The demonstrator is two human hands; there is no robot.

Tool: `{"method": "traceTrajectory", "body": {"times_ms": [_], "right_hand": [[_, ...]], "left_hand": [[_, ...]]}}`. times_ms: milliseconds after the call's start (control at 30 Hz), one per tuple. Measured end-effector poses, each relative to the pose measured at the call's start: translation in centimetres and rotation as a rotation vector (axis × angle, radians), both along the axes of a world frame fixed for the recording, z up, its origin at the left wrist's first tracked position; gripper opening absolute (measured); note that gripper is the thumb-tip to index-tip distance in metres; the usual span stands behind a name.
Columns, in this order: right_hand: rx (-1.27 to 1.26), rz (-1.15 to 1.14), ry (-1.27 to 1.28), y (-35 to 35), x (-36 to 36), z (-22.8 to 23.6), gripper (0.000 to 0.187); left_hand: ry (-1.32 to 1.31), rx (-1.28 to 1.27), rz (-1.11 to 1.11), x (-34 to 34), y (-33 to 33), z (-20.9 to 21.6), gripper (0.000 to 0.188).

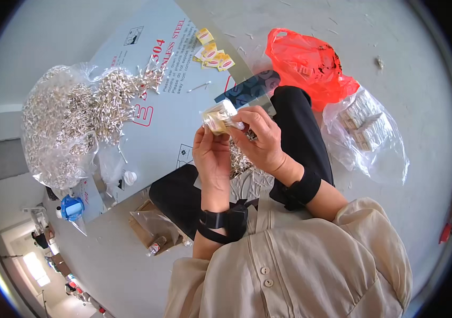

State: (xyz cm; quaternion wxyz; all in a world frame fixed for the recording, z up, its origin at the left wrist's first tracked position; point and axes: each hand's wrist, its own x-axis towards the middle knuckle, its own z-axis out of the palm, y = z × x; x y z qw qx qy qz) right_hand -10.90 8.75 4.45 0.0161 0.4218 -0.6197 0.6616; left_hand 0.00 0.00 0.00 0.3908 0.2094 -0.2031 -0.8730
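Between both hands, over the table's near edge, is a small clear plastic packet (217,117) with a yellow label and white contents. My left hand (213,159) holds its lower left side between thumb and fingers. Pinching its right end is my right hand (261,139), fingers closed on the plastic. Left of the hands, a large heap of cotton swabs (114,100) spills from a clear plastic bag (51,127). A loose swab (199,86) lies on the table beyond the packet. Several yellow-and-white cards (212,55) are scattered farther back. Below the hands, more swabs (243,159) lie between my legs.
The table (170,124) has a printed blue-grey surface. At right on the floor are a red plastic bag (308,63) and a clear bag (363,127) of white packs. A cardboard box (157,233) stands below the table, and a blue container (72,208) sits at left.
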Motion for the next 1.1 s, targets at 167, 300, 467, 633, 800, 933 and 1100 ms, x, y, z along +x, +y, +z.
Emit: {"method": "traceTrajectory", "body": {"times_ms": [167, 300, 467, 633, 800, 933, 1100], "right_hand": [[0.085, -0.018, -0.198, -0.1, -0.2, -0.5, 0.021], [-0.001, 0.108, -0.766, -0.2, -0.4, -2.4, 0.014], [-0.293, 0.36, -1.451, -0.3, -1.1, -4.0, 0.007], [-0.355, 0.444, -1.634, -0.3, -0.9, -5.2, 0.005], [-0.423, 0.585, -1.688, -0.1, -0.7, -5.3, 0.004], [-0.389, 0.521, -1.712, -0.4, -0.3, -4.9, 0.007], [-0.423, 0.581, -1.755, -0.4, 0.0, -5.5, 0.012]], "left_hand": [[-0.211, -0.094, 0.132, -0.7, 0.3, 1.8, 0.014], [-0.354, -0.303, 0.186, -1.2, 1.4, 3.5, 0.017], [-0.481, -0.732, 0.213, -1.4, 2.1, 4.9, 0.024], [-0.637, -1.05, 0.167, -1.8, 2.4, 5.1, 0.02], [-0.67, -1.184, 0.192, -1.9, 2.4, 5.4, 0.025], [-0.793, -1.268, 0.174, -2.3, 2.8, 6.0, 0.033], [-0.92, -1.376, 0.205, -2.2, 2.3, 5.7, 0.038]]}}
